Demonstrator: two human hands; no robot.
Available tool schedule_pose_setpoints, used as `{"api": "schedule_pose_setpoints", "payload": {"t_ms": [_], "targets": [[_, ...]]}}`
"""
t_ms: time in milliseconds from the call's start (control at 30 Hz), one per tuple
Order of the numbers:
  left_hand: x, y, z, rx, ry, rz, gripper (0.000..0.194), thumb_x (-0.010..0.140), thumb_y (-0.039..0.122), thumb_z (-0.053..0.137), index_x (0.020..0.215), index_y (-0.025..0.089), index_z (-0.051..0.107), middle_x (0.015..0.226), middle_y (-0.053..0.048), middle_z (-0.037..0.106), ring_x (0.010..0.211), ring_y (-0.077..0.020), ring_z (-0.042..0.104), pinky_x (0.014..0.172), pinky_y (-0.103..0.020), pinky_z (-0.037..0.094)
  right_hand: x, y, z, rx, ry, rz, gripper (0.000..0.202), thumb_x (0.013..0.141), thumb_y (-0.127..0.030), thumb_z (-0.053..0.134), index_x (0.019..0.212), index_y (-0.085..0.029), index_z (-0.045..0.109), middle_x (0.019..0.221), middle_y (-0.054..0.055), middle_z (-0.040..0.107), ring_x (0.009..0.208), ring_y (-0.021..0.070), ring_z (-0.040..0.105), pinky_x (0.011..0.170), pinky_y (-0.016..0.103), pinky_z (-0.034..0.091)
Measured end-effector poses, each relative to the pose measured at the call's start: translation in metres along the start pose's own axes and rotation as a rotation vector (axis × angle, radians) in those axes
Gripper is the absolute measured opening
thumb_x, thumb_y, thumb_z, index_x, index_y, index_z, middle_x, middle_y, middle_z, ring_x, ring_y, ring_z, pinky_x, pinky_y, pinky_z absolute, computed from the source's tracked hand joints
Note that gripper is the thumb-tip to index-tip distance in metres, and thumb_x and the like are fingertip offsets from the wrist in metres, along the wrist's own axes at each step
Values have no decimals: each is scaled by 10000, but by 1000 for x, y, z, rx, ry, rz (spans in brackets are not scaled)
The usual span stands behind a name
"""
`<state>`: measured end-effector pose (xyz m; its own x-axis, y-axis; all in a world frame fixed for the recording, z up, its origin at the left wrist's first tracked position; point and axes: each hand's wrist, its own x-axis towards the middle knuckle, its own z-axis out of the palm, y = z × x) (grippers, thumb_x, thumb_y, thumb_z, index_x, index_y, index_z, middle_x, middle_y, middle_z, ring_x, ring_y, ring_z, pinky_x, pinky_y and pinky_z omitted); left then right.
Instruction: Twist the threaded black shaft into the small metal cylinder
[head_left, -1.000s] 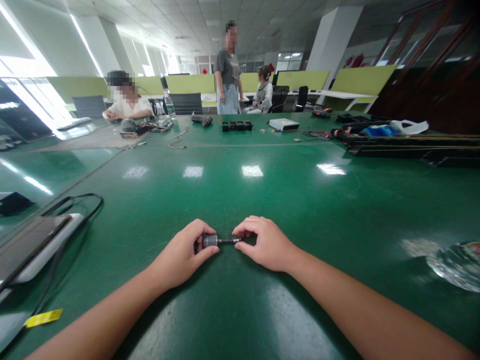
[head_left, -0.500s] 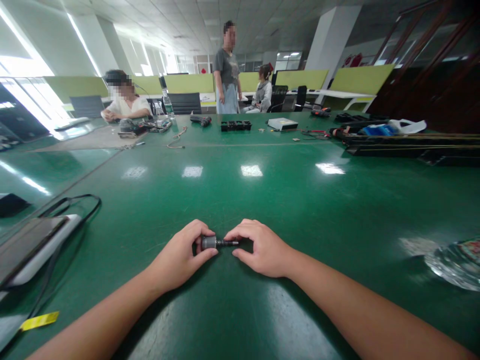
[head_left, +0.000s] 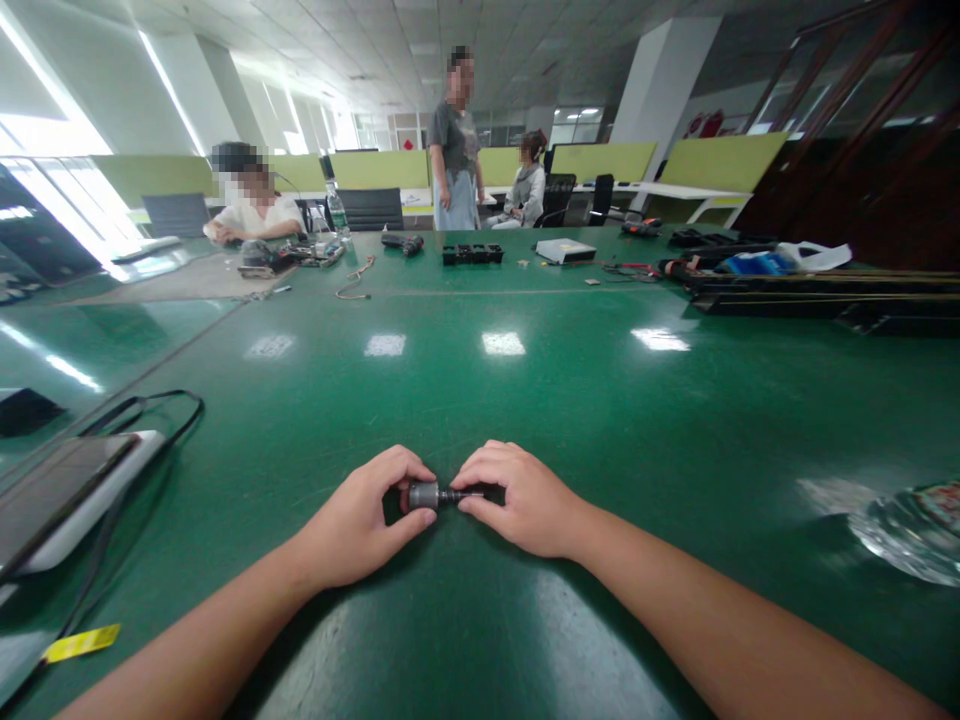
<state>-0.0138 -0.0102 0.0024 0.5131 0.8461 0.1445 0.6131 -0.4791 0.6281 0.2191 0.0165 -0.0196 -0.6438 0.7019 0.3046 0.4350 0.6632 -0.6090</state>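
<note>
A small grey metal cylinder with a thin dark stepped shaft, like a gearbox or motor (head_left: 425, 495), lies sideways between my hands, low over the green table. My left hand (head_left: 375, 515) grips the cylinder end between thumb and fingers. From the other side, my right hand (head_left: 517, 495) has its thumb and fingertips closed around the shaft, whose thin tip points toward the palm. The curled fingers hide some of the shaft's far side.
On the left lie a phone (head_left: 75, 490) on a white device, a black cable and a yellow tag (head_left: 82, 643). A glass ashtray-like dish (head_left: 911, 530) sits right. Farther back are a power drill (head_left: 403, 243), a black tray (head_left: 472, 254), a silver box (head_left: 565, 249) and several people.
The grey part has shifted slightly right and turned a little. My right thumb has moved in closer to the shaft, while the left hand keeps its hold on the cylinder.
</note>
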Motion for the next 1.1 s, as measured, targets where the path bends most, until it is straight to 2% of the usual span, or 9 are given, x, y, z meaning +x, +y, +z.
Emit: {"api": "schedule_pose_setpoints", "payload": {"t_ms": [233,500,667,1100], "targets": [[-1,-2,3,-5,7,-7,179,873,232,617,1046,200,591,981,-38,588,856,-178,570,801,-317,475,0,0,1,-9,13,3,153,869,-213,658,1009,-213,720,979,35,729,931,188,607,861,359,425],[1,-1,8,7,11,-59,207,841,297,674,1000,189,598,902,-25,591,773,-169,561,720,-298,462,0,0,2,-38,-9,-6,229,834,-205,696,1060,-225,723,943,28,715,927,187,593,840,350,406],[3,1,12,24,28,-115,218,825,335,694,949,186,592,855,-14,594,735,-167,555,669,-283,443,1,1,3,-36,-14,-13,181,841,-236,703,1019,-230,734,910,26,716,900,182,596,824,340,403],[2,-1,11,31,33,-110,227,851,365,666,976,190,594,860,-17,598,736,-168,558,677,-285,447,2,0,1,-34,-1,-18,138,814,-199,707,948,-207,738,881,31,722,857,184,595,802,331,426]]}}
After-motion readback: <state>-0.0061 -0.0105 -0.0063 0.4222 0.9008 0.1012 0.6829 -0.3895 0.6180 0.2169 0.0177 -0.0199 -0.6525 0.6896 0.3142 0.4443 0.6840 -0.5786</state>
